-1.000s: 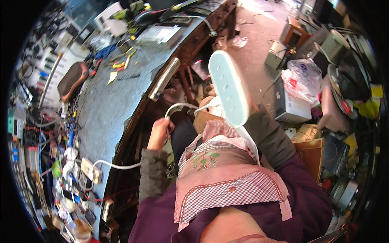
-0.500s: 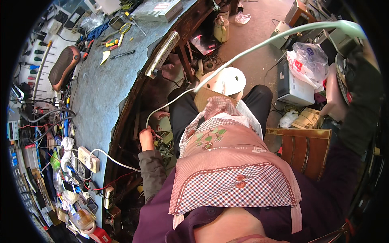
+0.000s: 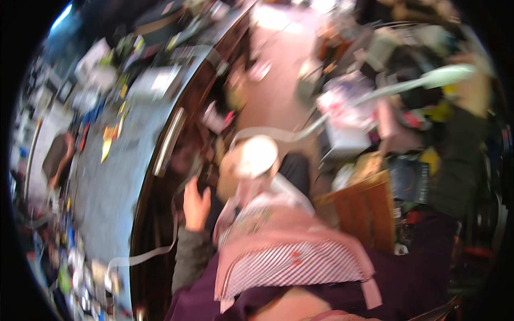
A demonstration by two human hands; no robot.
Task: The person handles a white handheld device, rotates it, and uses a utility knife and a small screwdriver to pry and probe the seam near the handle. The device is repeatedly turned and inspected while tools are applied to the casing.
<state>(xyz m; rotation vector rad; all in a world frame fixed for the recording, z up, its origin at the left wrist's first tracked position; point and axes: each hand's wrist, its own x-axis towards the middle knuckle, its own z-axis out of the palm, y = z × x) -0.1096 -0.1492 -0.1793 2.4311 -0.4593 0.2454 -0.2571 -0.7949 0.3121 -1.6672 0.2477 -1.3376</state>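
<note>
My right hand (image 3: 475,88) is raised at the far right, blurred, and seems closed round the end of a pale green-white, handle-like piece (image 3: 447,76). A whitish cable (image 3: 292,136) runs from that piece, sagging across toward my lap. My left hand (image 3: 196,207) is beside the bench edge, empty, its fingers spread. Over my lap is a round white disc-shaped piece (image 3: 258,156); motion blur hides its detail. Below it lies my pink apron (image 3: 294,227) with a checked panel.
The blue-grey workbench (image 3: 115,166) runs along the left, crowded with tools and wires. A white cord (image 3: 142,258) hangs off its edge. A wooden chair (image 3: 364,211), a white box (image 3: 345,140) and a plastic bag (image 3: 348,104) stand on the right.
The view has swung, so the surroundings shift and blur. My left hand has opened and let go of the thin cable. My right hand still holds the pale piece; its cable now sags.
</note>
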